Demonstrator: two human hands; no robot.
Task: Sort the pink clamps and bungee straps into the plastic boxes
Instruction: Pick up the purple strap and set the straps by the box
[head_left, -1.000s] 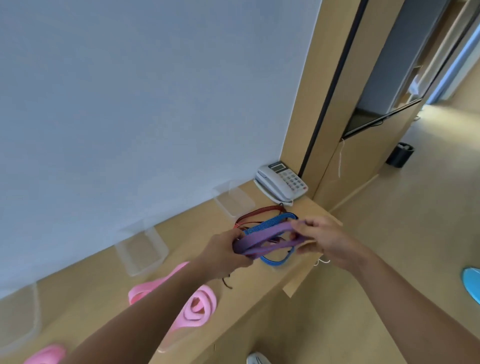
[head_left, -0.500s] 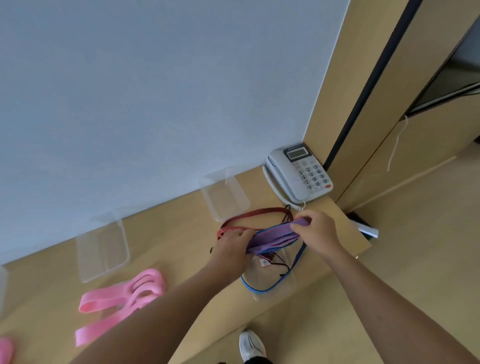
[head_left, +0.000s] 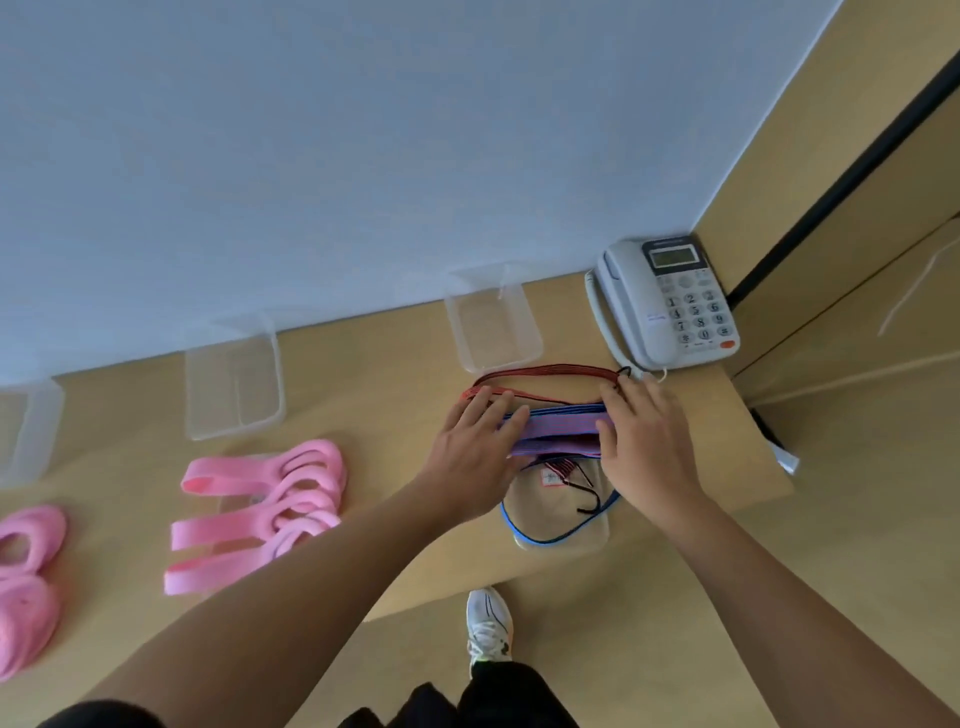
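Observation:
A folded purple bungee strap (head_left: 558, 430) is stretched between my left hand (head_left: 475, 441) and my right hand (head_left: 641, 441), both gripping its ends just above a clear plastic box (head_left: 597, 535) at the desk's front edge. A blue strap (head_left: 545, 535) loops over that box. A red strap (head_left: 545, 376) lies behind my hands. Several pink clamps (head_left: 260, 504) lie to the left, and more pink clamps (head_left: 26, 582) sit at the far left edge.
Two clear boxes (head_left: 234, 374) (head_left: 491, 317) stand along the wall, and part of another box (head_left: 26, 426) shows at far left. A grey desk phone (head_left: 667, 301) sits in the right corner. My white shoe (head_left: 488, 631) is on the floor below the desk edge.
The camera tilted down and left. My hands lowered the purple strap from mid-air to just above the front box, still stretched between them.

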